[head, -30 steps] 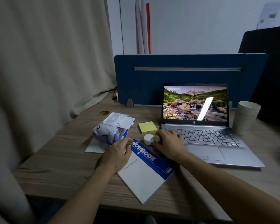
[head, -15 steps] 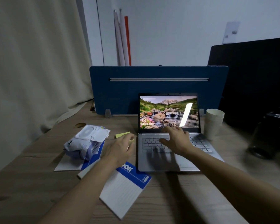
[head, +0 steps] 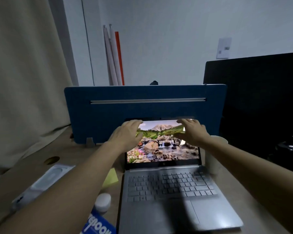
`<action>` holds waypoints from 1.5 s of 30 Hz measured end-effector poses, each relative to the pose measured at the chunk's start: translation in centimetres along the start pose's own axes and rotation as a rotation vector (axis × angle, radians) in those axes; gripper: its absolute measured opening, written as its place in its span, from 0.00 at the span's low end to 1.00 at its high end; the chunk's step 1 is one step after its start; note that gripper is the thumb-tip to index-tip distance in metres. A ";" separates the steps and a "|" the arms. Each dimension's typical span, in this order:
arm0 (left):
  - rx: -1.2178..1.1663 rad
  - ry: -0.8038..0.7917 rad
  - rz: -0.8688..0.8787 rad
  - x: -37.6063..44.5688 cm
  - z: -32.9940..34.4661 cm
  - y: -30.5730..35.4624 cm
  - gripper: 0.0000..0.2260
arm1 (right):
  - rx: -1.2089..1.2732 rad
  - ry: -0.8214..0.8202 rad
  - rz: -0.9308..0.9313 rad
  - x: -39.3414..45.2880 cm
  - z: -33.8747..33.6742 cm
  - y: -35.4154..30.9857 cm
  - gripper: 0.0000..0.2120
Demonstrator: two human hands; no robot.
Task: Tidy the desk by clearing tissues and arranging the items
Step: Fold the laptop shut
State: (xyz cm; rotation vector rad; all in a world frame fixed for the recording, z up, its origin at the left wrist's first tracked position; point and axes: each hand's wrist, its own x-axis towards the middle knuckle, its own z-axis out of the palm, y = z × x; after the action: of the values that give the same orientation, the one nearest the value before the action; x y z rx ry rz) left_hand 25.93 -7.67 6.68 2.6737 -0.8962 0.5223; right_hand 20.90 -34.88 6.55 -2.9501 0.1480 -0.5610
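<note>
The scene is dim and the colours look grey and flat. The strongest light comes from the laptop screen (head: 162, 144), which glows brightly against the dark surroundings. The white wall (head: 167, 39) is lit softly and evenly. A dark shadow falls across the keyboard (head: 171, 184). The black monitor (head: 260, 98) on the right side shows almost no detail. The wipes pack (head: 46, 181) and the near forearms are blurred. The wide lens bends straight lines near the edges.
</note>
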 end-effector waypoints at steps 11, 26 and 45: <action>0.170 -0.140 -0.078 9.3 3.3 -2.7 0.26 | -0.059 -0.039 -0.022 8.2 3.4 4.2 0.36; 0.168 -0.014 -0.040 4.2 -0.5 0.3 0.26 | -0.108 0.119 -0.052 2.4 -0.9 2.9 0.31; 0.132 -0.054 -0.002 -11.9 -1.9 7.4 0.22 | -0.072 -0.007 -0.050 -15.6 -2.5 1.7 0.29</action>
State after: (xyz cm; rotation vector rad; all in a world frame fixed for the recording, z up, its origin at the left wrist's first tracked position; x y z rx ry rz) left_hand 12.02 -6.53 4.45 2.8197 -0.9031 0.5284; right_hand 5.43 -34.91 3.06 -3.0324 0.0959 -0.5636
